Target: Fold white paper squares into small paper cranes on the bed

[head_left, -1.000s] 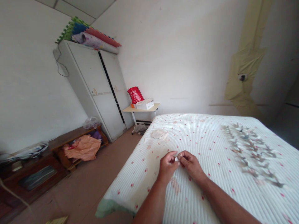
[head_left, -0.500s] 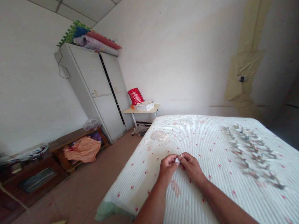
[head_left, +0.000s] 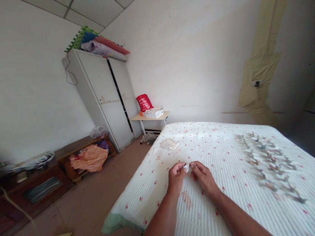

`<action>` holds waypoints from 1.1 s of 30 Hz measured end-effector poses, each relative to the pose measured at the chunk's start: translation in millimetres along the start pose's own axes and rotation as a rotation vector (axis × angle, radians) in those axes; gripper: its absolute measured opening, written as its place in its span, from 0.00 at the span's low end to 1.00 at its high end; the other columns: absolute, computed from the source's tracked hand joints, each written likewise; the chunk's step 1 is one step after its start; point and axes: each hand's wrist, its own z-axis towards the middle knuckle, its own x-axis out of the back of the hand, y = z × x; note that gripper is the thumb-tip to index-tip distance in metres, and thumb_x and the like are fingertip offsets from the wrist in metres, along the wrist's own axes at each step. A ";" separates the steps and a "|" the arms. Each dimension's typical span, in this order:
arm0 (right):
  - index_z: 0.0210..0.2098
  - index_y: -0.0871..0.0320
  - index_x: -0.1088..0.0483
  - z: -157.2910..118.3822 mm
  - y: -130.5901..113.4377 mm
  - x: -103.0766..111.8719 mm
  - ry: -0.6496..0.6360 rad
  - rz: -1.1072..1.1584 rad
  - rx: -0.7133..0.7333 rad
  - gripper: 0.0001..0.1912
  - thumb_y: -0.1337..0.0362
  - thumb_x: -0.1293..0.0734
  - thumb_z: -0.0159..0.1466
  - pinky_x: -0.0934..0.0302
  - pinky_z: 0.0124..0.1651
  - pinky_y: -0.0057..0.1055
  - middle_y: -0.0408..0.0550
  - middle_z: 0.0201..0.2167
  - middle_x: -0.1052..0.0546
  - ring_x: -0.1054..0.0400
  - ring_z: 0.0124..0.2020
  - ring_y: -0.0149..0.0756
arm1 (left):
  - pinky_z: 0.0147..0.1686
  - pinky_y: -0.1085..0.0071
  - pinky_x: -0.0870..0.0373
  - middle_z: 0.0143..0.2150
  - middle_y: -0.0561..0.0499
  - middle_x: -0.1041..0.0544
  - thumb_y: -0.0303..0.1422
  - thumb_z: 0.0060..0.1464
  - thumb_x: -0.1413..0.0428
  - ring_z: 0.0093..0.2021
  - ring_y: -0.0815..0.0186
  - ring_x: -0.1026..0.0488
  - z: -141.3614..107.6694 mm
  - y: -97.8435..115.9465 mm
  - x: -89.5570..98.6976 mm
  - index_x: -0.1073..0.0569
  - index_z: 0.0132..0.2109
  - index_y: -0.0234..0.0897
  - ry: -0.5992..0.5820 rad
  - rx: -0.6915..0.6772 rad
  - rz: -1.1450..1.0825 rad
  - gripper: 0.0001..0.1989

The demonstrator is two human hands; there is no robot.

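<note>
Over the near part of the bed, my left hand [head_left: 176, 173] pinches a small piece of white paper [head_left: 186, 168] between thumb and fingers. My right hand [head_left: 202, 173] grips the paper's other edge, its fingertips close to those of the left. Fine detail of the paper is too small to make out. Beyond the hands, slightly to the left, thin printed paper pieces [head_left: 169, 144] lie on the bedcover [head_left: 209, 147]. To the right, several small folded-looking figures [head_left: 267, 150] stand in rough rows, blurred.
At the far left stands a grey cabinet [head_left: 98, 95] with rolled mats on top. A small table [head_left: 137, 117] holds a red bag [head_left: 144, 102] and a white box [head_left: 154, 113]. Along the left wall runs a low wooden unit [head_left: 61, 154] with an orange plastic bag [head_left: 91, 157].
The fingertips have moved slightly apart, and more of the white paper shows between them. The whole view has shifted a little.
</note>
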 end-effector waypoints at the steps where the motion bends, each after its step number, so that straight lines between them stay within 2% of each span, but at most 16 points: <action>1: 0.30 0.57 0.33 0.2 0.0 -0.1 0.000 -0.001 -0.001 0.13 0.53 0.39 0.57 0.46 0.24 0.27 0.39 0.16 0.34 0.41 0.19 0.30 | 0.28 0.75 0.36 0.27 0.50 0.24 0.33 0.40 0.42 0.26 0.70 0.32 0.0 0.7 -0.2 0.26 0.37 0.30 0.007 0.000 -0.001 0.14; 5: 0.30 0.57 0.32 1.8 1.4 -0.7 0.012 0.002 0.015 0.12 0.54 0.37 0.54 0.46 0.23 0.26 0.39 0.17 0.34 0.42 0.19 0.30 | 0.29 0.75 0.36 0.28 0.49 0.24 0.32 0.39 0.42 0.27 0.69 0.31 -1.0 3.0 -2.0 0.25 0.35 0.31 -0.004 -0.013 0.011 0.13; 10: 0.25 0.57 0.31 4.1 1.9 -1.0 0.064 -0.002 0.106 0.12 0.53 0.36 0.51 0.42 0.25 0.27 0.48 0.34 0.30 0.37 0.26 0.33 | 0.29 0.75 0.36 0.28 0.50 0.24 0.30 0.40 0.43 0.29 0.68 0.31 -1.7 2.9 -2.4 0.25 0.33 0.32 -0.046 -0.062 0.036 0.10; 13: 0.23 0.57 0.31 4.1 1.6 -1.7 0.096 -0.010 0.107 0.12 0.54 0.36 0.51 0.42 0.25 0.28 0.49 0.37 0.31 0.37 0.29 0.34 | 0.27 0.76 0.38 0.25 0.53 0.26 0.30 0.41 0.44 0.26 0.71 0.33 -2.2 3.5 -2.5 0.26 0.30 0.32 -0.057 -0.091 0.038 0.07; 18: 0.27 0.57 0.31 3.3 2.9 -3.7 0.095 0.030 0.100 0.11 0.55 0.38 0.53 0.42 0.23 0.28 0.48 0.37 0.31 0.38 0.26 0.32 | 0.26 0.77 0.40 0.23 0.54 0.29 0.31 0.43 0.45 0.25 0.72 0.35 -3.1 4.3 -3.0 0.29 0.29 0.32 -0.085 -0.095 0.009 0.06; 23: 0.26 0.57 0.32 2.9 4.1 -3.7 0.070 -0.003 0.071 0.10 0.56 0.38 0.54 0.42 0.23 0.27 0.47 0.36 0.32 0.39 0.26 0.32 | 0.28 0.76 0.39 0.23 0.54 0.30 0.32 0.43 0.44 0.25 0.71 0.35 -2.6 0.6 -2.3 0.31 0.27 0.33 -0.089 -0.129 0.043 0.06; 33: 0.28 0.57 0.32 2.9 5.4 -3.9 0.055 -0.048 0.137 0.11 0.56 0.39 0.56 0.42 0.26 0.27 0.46 0.30 0.32 0.38 0.28 0.33 | 0.27 0.77 0.40 0.23 0.54 0.30 0.31 0.43 0.45 0.25 0.71 0.35 -0.6 -3.0 -1.8 0.30 0.28 0.32 -0.097 -0.124 0.058 0.06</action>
